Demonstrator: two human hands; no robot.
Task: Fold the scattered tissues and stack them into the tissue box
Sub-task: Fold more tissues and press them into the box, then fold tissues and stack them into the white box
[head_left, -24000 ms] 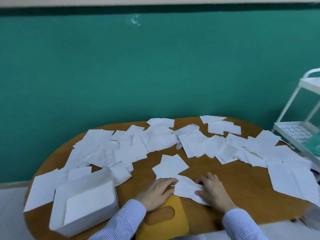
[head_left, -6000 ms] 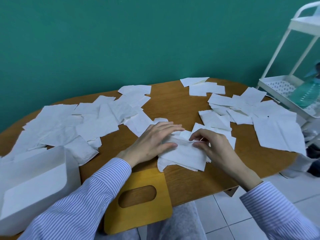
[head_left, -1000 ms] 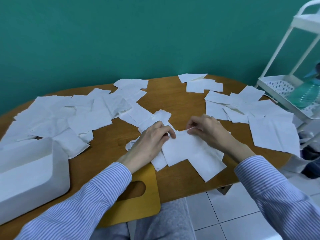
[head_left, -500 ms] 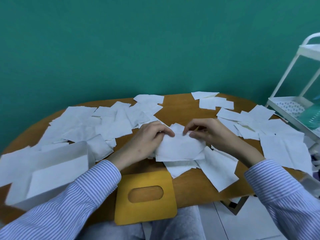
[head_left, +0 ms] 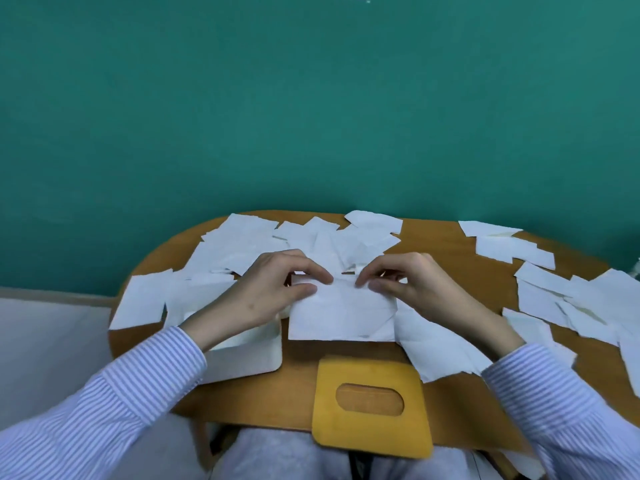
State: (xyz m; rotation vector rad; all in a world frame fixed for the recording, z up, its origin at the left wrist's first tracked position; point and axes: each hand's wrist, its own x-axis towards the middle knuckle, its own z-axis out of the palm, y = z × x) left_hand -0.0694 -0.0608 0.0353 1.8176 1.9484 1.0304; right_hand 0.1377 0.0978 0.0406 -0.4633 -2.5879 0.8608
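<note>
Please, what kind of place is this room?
Probably a plain indoor workroom, though it is hard to be sure: a wooden table stands against a bare teal wall, covered with loose tissues, with a tissue box nearby.

A single head-worn view looks forward and slightly down from the near edge of the oval wooden table (head_left: 450, 247), close above it. It faces the plain teal wall (head_left: 311, 98) behind the table, which fills the upper half. The table's near edge sits low in frame (wide-angle bending shows there). No second view overlaps it.
</note>
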